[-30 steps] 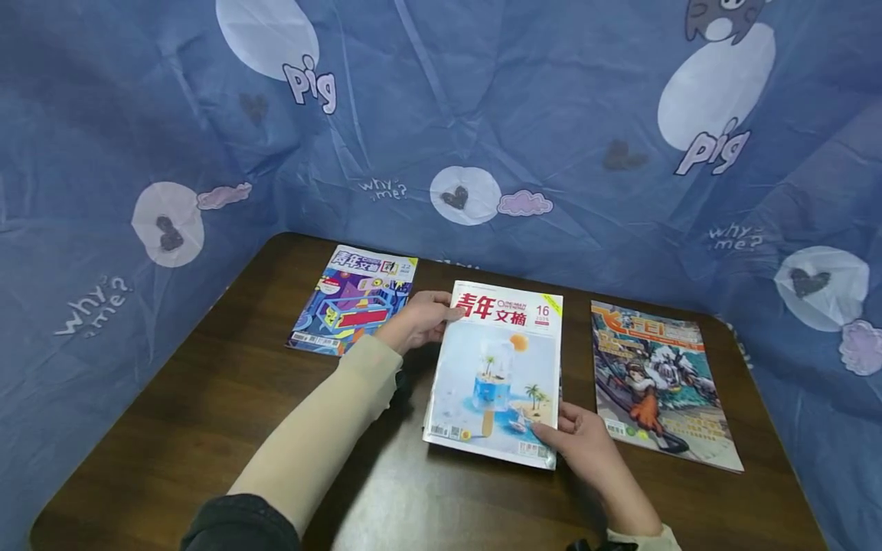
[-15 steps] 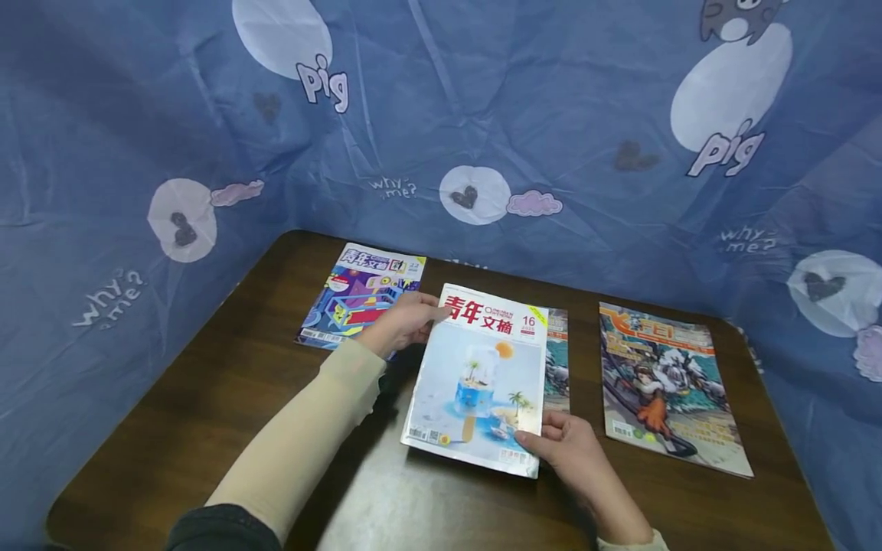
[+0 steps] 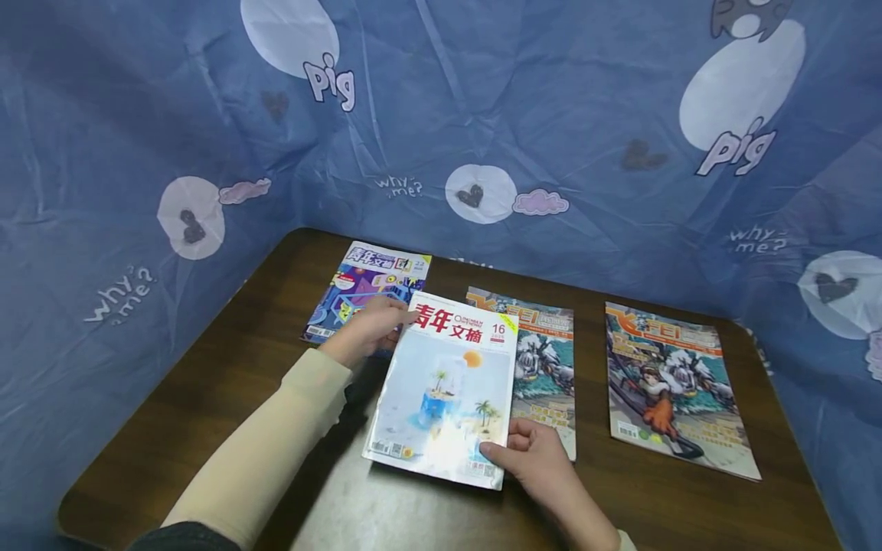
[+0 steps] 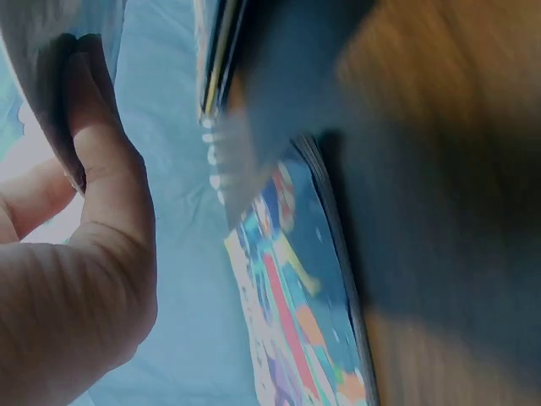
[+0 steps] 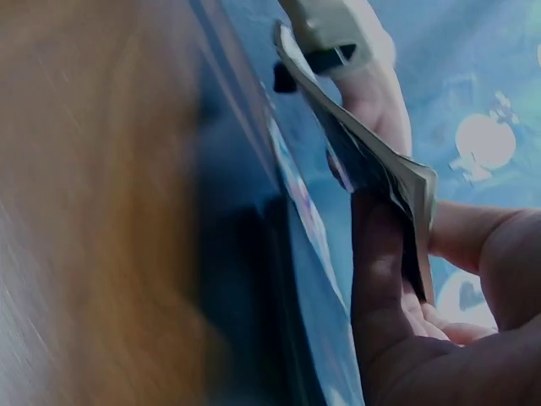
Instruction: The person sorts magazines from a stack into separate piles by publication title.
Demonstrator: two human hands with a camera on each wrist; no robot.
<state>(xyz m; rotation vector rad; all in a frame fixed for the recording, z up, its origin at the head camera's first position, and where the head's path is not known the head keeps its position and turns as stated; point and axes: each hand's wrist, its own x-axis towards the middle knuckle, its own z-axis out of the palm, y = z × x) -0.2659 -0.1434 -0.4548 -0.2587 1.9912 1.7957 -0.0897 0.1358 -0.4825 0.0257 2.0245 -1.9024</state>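
Blue cartoon cloth backs the brown desk [image 3: 207, 428], where both hands, left [image 3: 368, 329] and right [image 3: 534, 458], pinch opposite corners of a pale magazine [image 3: 444, 390] raised above two others, so the glossy, limp cover could slip.

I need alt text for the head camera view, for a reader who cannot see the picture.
Two hands hold a pale magazine above a dark wooden table: the left hand grips its top left corner, the right hand its bottom right corner. Three more magazines lie flat around it, and a blue cartoon-print cloth hangs behind.
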